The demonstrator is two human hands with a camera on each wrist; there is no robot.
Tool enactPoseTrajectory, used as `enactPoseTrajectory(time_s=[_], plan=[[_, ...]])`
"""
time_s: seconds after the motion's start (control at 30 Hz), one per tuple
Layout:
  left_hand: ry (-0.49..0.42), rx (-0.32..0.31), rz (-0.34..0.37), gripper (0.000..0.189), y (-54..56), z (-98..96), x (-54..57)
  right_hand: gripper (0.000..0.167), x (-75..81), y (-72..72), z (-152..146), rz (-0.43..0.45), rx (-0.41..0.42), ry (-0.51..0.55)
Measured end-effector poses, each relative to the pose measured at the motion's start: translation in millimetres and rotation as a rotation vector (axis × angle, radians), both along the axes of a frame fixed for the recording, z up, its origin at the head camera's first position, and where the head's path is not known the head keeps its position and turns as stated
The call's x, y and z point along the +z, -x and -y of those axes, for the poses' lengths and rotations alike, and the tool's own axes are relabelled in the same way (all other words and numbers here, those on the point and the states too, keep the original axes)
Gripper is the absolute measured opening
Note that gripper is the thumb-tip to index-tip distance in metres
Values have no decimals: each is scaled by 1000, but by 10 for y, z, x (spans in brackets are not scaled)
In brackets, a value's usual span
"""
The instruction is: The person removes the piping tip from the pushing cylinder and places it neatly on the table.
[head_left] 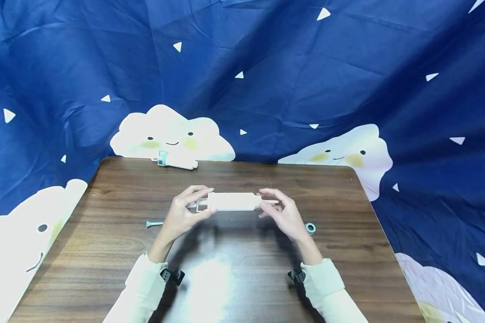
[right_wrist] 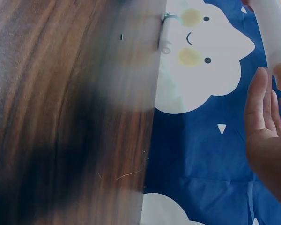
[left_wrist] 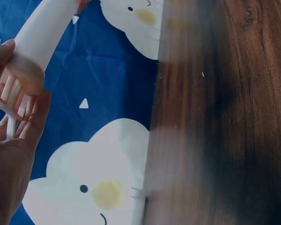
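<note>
A white tube is held level over the middle of the wooden table, with an open white frame at its left end and a narrow tip at its right end. My left hand grips the left end, thumb below and fingers above. In the left wrist view the frame's bars lie inside that palm. My right hand pinches the narrowed right end between thumb and fingers. From the right wrist only part of the tube shows, with the fingers beside its narrow end.
At the back left edge of the table lies another white tube-shaped thing with a teal collar. A teal piece with a flared end lies beside my left forearm, partly hidden. A teal ring is right of my right wrist. Blue cloth hangs behind.
</note>
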State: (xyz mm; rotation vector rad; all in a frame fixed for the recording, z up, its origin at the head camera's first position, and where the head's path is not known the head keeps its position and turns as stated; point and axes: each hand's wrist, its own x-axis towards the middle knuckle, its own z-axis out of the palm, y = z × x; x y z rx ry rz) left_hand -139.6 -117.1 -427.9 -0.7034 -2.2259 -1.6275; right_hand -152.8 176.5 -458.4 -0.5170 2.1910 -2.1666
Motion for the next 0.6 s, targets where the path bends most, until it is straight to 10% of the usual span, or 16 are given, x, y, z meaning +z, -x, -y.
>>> enactPoseTrajectory(time_s=[0.6], plan=[[-7,1,-15,46,12,-16,-28,31,87,-4,-2,31,28,22]])
